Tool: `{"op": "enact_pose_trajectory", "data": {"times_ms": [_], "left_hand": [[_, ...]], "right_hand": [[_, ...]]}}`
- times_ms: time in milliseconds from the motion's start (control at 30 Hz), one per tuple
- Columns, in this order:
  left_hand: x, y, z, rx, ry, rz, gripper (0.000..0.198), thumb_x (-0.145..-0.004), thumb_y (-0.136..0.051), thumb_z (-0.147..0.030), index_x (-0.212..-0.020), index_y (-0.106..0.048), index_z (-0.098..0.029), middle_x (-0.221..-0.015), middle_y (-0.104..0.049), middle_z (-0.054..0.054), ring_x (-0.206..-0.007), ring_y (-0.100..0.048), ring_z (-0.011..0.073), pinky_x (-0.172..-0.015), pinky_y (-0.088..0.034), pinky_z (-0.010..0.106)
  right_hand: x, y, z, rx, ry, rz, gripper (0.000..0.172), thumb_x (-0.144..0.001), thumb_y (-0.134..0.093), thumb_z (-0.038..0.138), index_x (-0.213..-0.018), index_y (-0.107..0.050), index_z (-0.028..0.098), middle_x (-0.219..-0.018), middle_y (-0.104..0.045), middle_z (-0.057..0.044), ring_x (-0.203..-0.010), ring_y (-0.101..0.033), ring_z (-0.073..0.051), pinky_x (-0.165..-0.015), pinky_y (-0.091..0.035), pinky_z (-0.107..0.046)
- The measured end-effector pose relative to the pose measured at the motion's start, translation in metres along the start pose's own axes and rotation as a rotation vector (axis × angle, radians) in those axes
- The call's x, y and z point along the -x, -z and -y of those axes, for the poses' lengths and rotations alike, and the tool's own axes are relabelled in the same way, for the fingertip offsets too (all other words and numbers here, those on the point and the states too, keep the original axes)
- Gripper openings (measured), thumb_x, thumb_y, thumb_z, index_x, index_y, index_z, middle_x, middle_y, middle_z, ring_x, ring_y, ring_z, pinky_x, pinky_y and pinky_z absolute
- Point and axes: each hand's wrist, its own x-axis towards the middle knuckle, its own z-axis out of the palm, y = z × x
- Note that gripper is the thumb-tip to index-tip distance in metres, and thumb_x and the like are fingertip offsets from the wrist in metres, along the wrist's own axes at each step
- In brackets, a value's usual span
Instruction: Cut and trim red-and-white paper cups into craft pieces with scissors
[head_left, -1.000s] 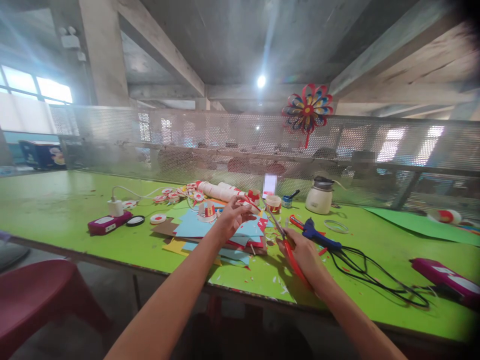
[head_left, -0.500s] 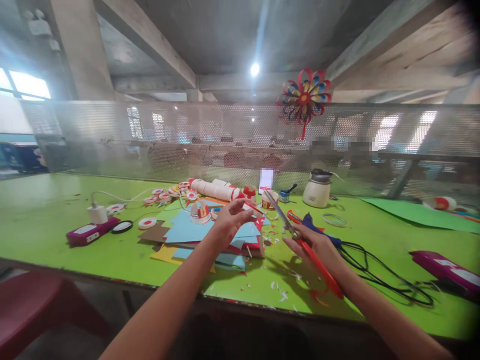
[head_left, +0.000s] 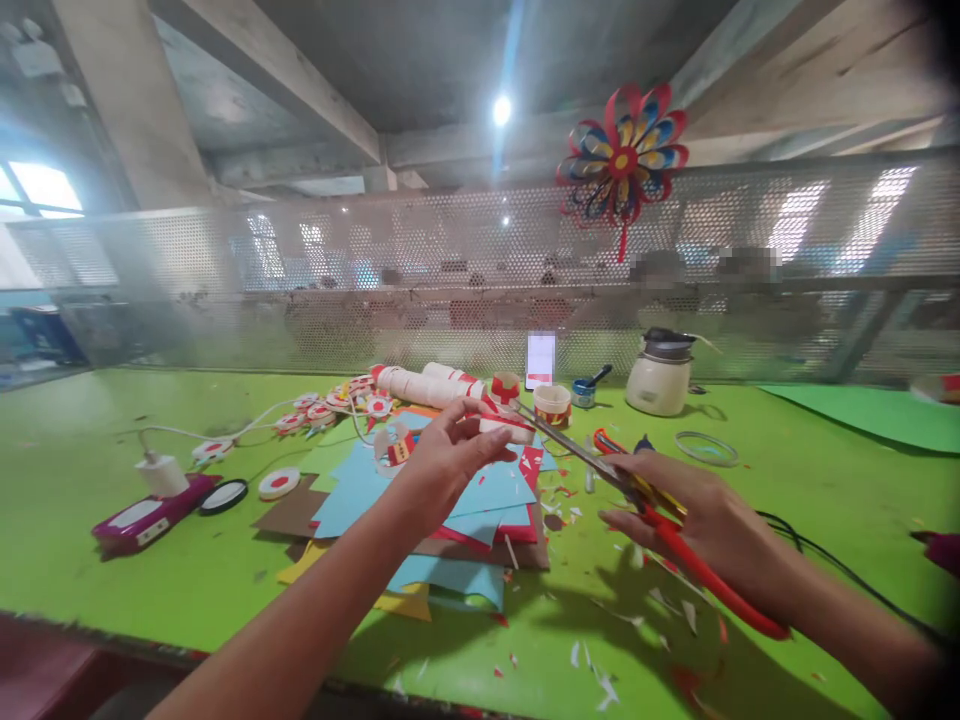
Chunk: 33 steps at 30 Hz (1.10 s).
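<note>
My left hand (head_left: 439, 465) pinches a small white piece with a red edge (head_left: 511, 430), perhaps a strip or ring of card, between thumb and fingers above the paper stack. A pair of scissors with red handles (head_left: 712, 585) is in my right hand (head_left: 697, 510). Their long blades point left, and the tips are beside the white piece; I cannot tell whether they touch it. Below my left hand lie blue paper sheets (head_left: 349, 490) on brown and yellow ones. A cut white ring (head_left: 390, 452) with red and yellow marks rests on the stack, left of my hand.
White-and-red tubes (head_left: 409, 385), several small red-and-white rounds (head_left: 319, 410) and a tape roll (head_left: 279, 484) lie on the green table (head_left: 187, 590). Behind are a phone (head_left: 540, 360), a blue jar (head_left: 583, 392) and a cream pot (head_left: 660, 375). Paper scraps litter the front; a black cord runs right.
The scissors' blades have tipped down and left, toward the white piece in my left hand. My right hand sits further right in view, and the camera's view has shifted closer to the table.
</note>
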Motion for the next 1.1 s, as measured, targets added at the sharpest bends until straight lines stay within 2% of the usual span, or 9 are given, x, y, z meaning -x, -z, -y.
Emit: {"op": "enact_pose_trajectory", "data": {"times_ms": [200, 333, 467, 600, 767, 867, 967, 1100], "left_hand": [[-0.006, 0.012, 0.006, -0.128, -0.014, 0.125, 0.022, -0.075, -0.067, -0.021, -0.095, -0.059, -0.016, -0.1, -0.064, 0.011, -0.083, -0.061, 0.0188, -0.068, -0.048, 0.031], [-0.01, 0.02, 0.014, -0.251, -0.043, 0.19, 0.027, -0.076, -0.066, -0.021, -0.103, -0.062, -0.018, -0.095, -0.064, 0.008, -0.077, -0.06, 0.0161, -0.07, -0.049, 0.031], [-0.011, 0.022, 0.015, -0.269, -0.015, 0.24, 0.028, -0.076, -0.065, -0.021, -0.104, -0.063, -0.018, -0.11, -0.062, 0.011, -0.085, -0.06, 0.019, -0.072, -0.05, 0.032], [-0.011, 0.023, 0.017, -0.259, -0.026, 0.24, 0.023, -0.077, -0.064, -0.02, -0.1, -0.063, -0.019, -0.119, -0.059, 0.011, -0.086, -0.06, 0.0181, -0.07, -0.05, 0.03], [-0.01, 0.025, 0.021, -0.29, -0.036, 0.225, 0.026, -0.078, -0.063, -0.024, -0.103, -0.062, -0.018, -0.117, -0.06, 0.012, -0.089, -0.059, 0.0197, -0.069, -0.05, 0.031], [-0.01, 0.025, 0.02, -0.32, -0.038, 0.216, 0.028, -0.078, -0.064, -0.026, -0.104, -0.063, -0.018, -0.114, -0.061, 0.012, -0.081, -0.058, 0.0173, -0.067, -0.049, 0.03], [-0.009, 0.025, 0.019, -0.332, -0.025, 0.215, 0.026, -0.078, -0.063, -0.024, -0.104, -0.064, -0.017, -0.113, -0.062, 0.012, -0.073, -0.057, 0.0138, -0.067, -0.048, 0.029], [-0.009, 0.026, 0.021, -0.3, -0.008, 0.241, 0.026, -0.079, -0.061, -0.024, -0.104, -0.064, -0.017, -0.113, -0.062, 0.012, -0.074, -0.057, 0.0147, -0.069, -0.048, 0.031]], "right_hand": [[0.007, -0.008, -0.017, 0.068, -0.016, 0.012, 0.038, -0.084, -0.055, 0.045, -0.116, -0.052, 0.025, -0.092, -0.06, -0.005, -0.078, -0.06, -0.02, -0.066, -0.051, -0.034], [0.012, -0.008, -0.017, 0.111, -0.014, 0.038, 0.039, -0.079, -0.06, 0.047, -0.112, -0.054, 0.027, -0.103, -0.061, -0.008, -0.087, -0.062, -0.024, -0.069, -0.054, -0.036], [0.013, -0.01, -0.015, 0.088, -0.023, 0.094, 0.035, -0.077, -0.062, 0.045, -0.108, -0.057, 0.029, -0.096, -0.063, -0.006, -0.081, -0.063, -0.023, -0.065, -0.055, -0.034], [0.014, -0.013, -0.015, 0.088, -0.012, 0.085, 0.039, -0.077, -0.063, 0.046, -0.111, -0.057, 0.03, -0.095, -0.063, -0.007, -0.08, -0.064, -0.023, -0.064, -0.056, -0.034], [0.017, -0.015, -0.014, 0.123, 0.007, 0.082, 0.038, -0.079, -0.06, 0.048, -0.112, -0.057, 0.029, -0.095, -0.065, -0.009, -0.079, -0.065, -0.024, -0.06, -0.056, -0.033], [0.018, -0.016, -0.014, 0.148, 0.04, 0.072, 0.041, -0.08, -0.059, 0.048, -0.114, -0.056, 0.027, -0.098, -0.066, -0.01, -0.082, -0.065, -0.025, -0.06, -0.055, -0.032], [0.018, -0.016, -0.011, 0.114, 0.026, 0.102, 0.041, -0.08, -0.059, 0.047, -0.117, -0.055, 0.028, -0.092, -0.065, -0.007, -0.079, -0.064, -0.023, -0.061, -0.054, -0.032], [0.016, -0.017, -0.008, 0.039, -0.018, 0.141, 0.039, -0.081, -0.059, 0.045, -0.116, -0.056, 0.027, -0.085, -0.063, -0.004, -0.074, -0.062, -0.02, -0.063, -0.052, -0.031]]}}
